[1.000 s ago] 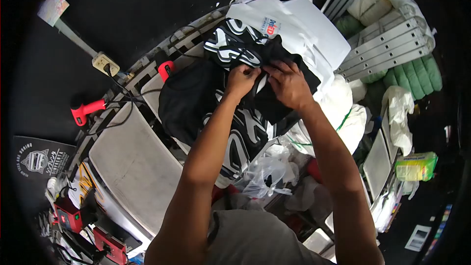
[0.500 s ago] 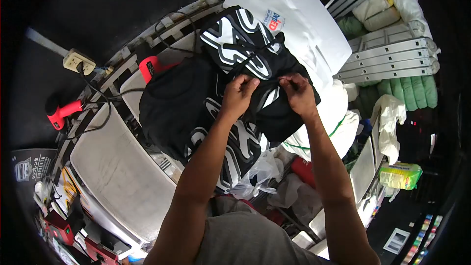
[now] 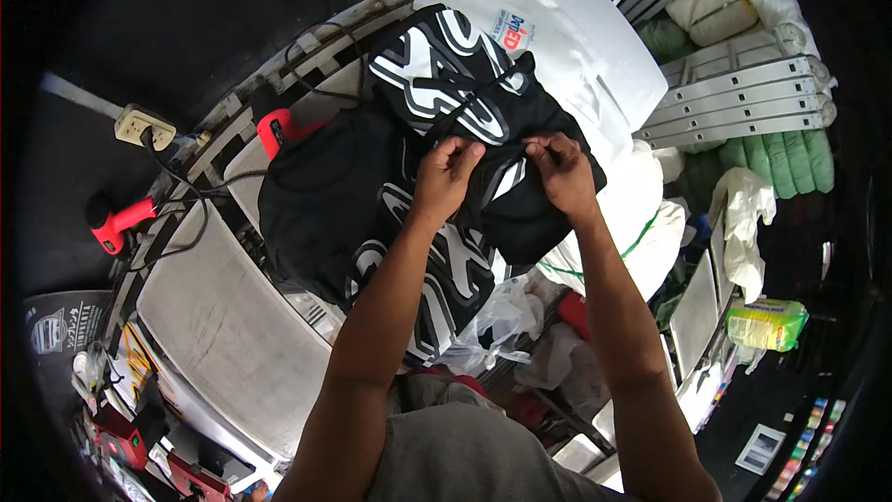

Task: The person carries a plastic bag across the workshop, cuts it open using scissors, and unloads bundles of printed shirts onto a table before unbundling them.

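Observation:
A black garment (image 3: 321, 191) with large white and grey lettering lies bunched on the work surface in front of me. My left hand (image 3: 446, 178) is closed, thumb and forefinger pinching black cloth near the middle of it. My right hand (image 3: 565, 172) pinches the same garment a short way to the right, fingers curled. Between the two hands a fold of black fabric runs across. Thin dark cords or strips cross the lettering above my hands. Exactly which edge or seam sits in my fingertips cannot be made out.
White printed sheeting (image 3: 576, 46) lies behind the garment. A red heat gun (image 3: 121, 221) and a power outlet (image 3: 146, 127) with cords are at left, beside a grey panel (image 3: 228, 316). Clear plastic bags (image 3: 492, 325) sit below. A folded ladder (image 3: 743, 102) stands at right.
Both hands keep their pinch on the garment and have barely moved. The whole view has shifted slightly, with the surroundings displaced a little.

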A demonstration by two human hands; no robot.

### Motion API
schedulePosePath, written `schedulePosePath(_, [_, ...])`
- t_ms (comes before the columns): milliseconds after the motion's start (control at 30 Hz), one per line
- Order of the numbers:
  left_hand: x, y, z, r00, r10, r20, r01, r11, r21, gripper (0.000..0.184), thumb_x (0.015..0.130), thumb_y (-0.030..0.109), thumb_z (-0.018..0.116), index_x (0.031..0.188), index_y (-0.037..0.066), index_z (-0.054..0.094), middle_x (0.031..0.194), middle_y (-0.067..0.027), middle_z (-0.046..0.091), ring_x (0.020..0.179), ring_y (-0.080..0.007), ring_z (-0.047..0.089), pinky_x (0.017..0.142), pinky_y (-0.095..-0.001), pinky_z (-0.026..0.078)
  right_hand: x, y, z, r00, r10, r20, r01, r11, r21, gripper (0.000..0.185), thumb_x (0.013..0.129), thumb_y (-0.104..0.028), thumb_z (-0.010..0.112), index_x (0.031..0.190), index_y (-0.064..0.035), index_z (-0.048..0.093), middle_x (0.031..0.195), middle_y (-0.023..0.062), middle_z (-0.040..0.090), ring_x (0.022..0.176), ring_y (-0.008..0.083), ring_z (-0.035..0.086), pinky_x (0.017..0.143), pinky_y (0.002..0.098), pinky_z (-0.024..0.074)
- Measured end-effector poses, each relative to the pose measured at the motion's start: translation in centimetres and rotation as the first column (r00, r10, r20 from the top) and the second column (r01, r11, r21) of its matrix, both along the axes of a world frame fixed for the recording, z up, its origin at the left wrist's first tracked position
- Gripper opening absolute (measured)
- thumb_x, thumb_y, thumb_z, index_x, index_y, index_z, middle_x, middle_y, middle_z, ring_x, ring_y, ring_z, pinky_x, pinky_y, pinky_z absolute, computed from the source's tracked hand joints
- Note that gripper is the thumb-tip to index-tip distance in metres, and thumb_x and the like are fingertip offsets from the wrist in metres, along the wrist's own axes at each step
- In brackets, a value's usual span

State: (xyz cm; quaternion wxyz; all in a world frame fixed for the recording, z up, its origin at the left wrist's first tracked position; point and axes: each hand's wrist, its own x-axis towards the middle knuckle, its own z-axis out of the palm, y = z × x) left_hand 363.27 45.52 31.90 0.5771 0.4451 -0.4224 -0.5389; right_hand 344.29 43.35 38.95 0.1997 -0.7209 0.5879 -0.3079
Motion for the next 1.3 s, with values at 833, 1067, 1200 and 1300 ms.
schedulePosePath(833, [-14.6, 32.9, -2.5, 0.291, -0.859, 0.421, 0.881, 0.412, 0.232, 0.019, 0.090, 0.022, 0.062, 0.097, 0.004, 0.063, 0.079, -0.0121, 0.067, 0.069, -0.0246, 0.065, 0.064, -0.0364, 0.050, -18.4, 59.2, -29.2, 0.249, -0.968, -0.005, 0.317, 0.077, 0.945, 0.018, 0.093, -0.023, 0.053, 0.095, -0.0073, 0.062, 0.072, 0.0045, 0.062, 0.052, 0.0149, 0.059, 0.042, 0.0294, 0.0451])
schedulePosePath(1067, [-13.0, 38.4, -14.7, -0.115, -0.884, 0.454, 0.717, 0.242, 0.654, 0.020, 0.082, 0.020, 0.064, 0.096, 0.007, 0.062, 0.091, -0.0155, 0.069, 0.087, -0.0319, 0.066, 0.075, -0.0421, 0.051, -15.9, 76.7, -47.7, 0.912, -0.017, -0.409, 0.256, 0.804, 0.537, 0.020, 0.078, -0.023, 0.061, 0.093, -0.0102, 0.064, 0.082, 0.0111, 0.066, 0.060, 0.0318, 0.063, 0.050, 0.0418, 0.0508])
schedulePosePath(1200, [-11.8, 38.2, -18.8, -0.081, -0.820, 0.566, 0.649, 0.388, 0.655, 0.015, 0.083, 0.015, 0.062, 0.092, 0.003, 0.061, 0.088, -0.0204, 0.066, 0.087, -0.0385, 0.065, 0.075, -0.0453, 0.051, -15.9, 72.5, -50.2, 0.912, -0.301, -0.281, 0.407, 0.555, 0.725, 0.023, 0.083, -0.026, 0.059, 0.099, -0.0105, 0.064, 0.081, 0.0104, 0.068, 0.063, 0.0273, 0.065, 0.054, 0.0407, 0.0512])
schedulePosePath(1300, [-13.0, 37.3, -15.6, 0.011, -0.815, 0.579, 0.633, 0.454, 0.627, 0.016, 0.084, 0.016, 0.063, 0.092, 0.002, 0.061, 0.087, -0.0205, 0.066, 0.085, -0.0380, 0.065, 0.075, -0.0437, 0.051, -17.5, 67.9, -48.8, 0.452, -0.872, 0.189, 0.314, 0.354, 0.881, 0.027, 0.092, -0.030, 0.058, 0.107, -0.0076, 0.062, 0.080, 0.0071, 0.068, 0.061, 0.0168, 0.064, 0.050, 0.0314, 0.0493])
